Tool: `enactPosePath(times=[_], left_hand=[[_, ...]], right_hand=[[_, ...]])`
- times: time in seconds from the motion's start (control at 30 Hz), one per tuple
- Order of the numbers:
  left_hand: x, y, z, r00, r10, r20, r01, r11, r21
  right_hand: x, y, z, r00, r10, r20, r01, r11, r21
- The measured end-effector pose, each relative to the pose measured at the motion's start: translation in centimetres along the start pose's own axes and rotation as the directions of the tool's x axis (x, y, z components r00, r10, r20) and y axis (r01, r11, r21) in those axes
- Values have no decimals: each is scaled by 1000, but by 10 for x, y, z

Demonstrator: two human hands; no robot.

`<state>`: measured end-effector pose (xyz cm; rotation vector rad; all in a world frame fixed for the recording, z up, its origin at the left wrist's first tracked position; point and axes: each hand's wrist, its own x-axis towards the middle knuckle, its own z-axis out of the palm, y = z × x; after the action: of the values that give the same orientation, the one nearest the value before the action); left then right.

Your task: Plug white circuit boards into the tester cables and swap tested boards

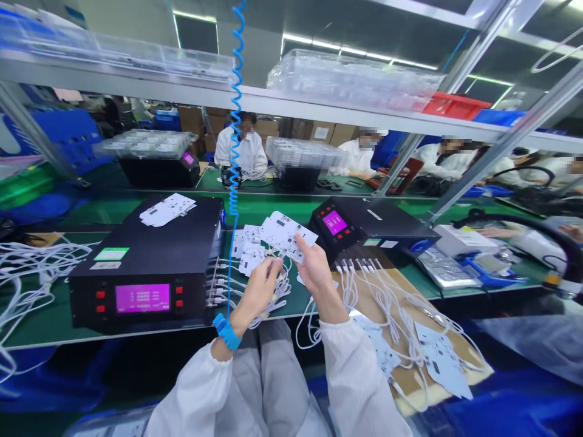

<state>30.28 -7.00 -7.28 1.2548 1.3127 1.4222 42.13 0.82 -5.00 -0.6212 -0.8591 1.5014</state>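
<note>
Above the green bench (291, 312), left hand (257, 291) and right hand (316, 270) pinch a circuit panel (286, 235).

You wear a white cleanroom smock (359, 379) whose long sleeves gather at elastic cuffs, over loose grey trousers (282, 376). A bright blue wrist strap (226, 332) circles your left wrist (242, 312), and a blue coiled cord (235, 152) hangs just beside it, though its end is hard to make out.

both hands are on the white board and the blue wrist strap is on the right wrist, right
Not quite: the blue strap is on the left wrist, not the right, as the head view shows. The left hand and right hand are both on the white board.
</note>
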Motion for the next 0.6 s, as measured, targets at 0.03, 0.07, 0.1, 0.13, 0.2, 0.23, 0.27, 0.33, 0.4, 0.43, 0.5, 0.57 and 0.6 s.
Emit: enactPosePath(times=[0.03,0.07,0.1,0.13,0.2,0.23,0.27,0.33,0.4,0.43,0.5,0.57,0.6], left_hand=[[1,3,1,999,12,36,-13,1000,15],[0,5,1,998,20,65,-22,999,25],[-2,6,1,996,23,82,-26,999,29],[-5,7,1,995,22,92,-25,999,29],[-12,5,0,995,1,103,-3,1000,14],[-16,2,0,995,-18,102,19,1000,-3],[-17,-2,-1,995,-42,89,45,999,-30],[-12,-13,-3,995,-99,18,100,987,-122],[4,-24,-5,982,-174,-80,148,954,-261],[17,-29,-5,968,-221,-122,169,926,-337],[44,-37,-7,928,-330,-172,215,853,-476],[69,-43,-10,878,-435,-202,251,775,-579],[79,-45,-11,852,-477,-217,257,742,-619]], right_hand=[[-1,0,1,1000,26,7,-26,999,24],[0,-2,1,999,47,6,-47,998,39],[3,-5,0,998,59,-8,-59,997,54],[8,-9,-2,997,61,-40,-58,995,77],[23,-24,-8,984,25,-175,0,990,140],[32,-32,-12,963,-17,-267,63,984,167],[40,-41,-16,932,-65,-355,135,975,176],[52,-55,-21,884,-155,-442,239,961,141],[56,-58,-21,905,-192,-380,234,970,69],[56,-57,-20,932,-178,-315,196,980,26],[54,-48,-19,973,-116,-198,103,992,-76],[53,-37,-23,985,-95,-147,63,975,-211],[53,-32,-27,983,-144,-118,102,947,-305]])
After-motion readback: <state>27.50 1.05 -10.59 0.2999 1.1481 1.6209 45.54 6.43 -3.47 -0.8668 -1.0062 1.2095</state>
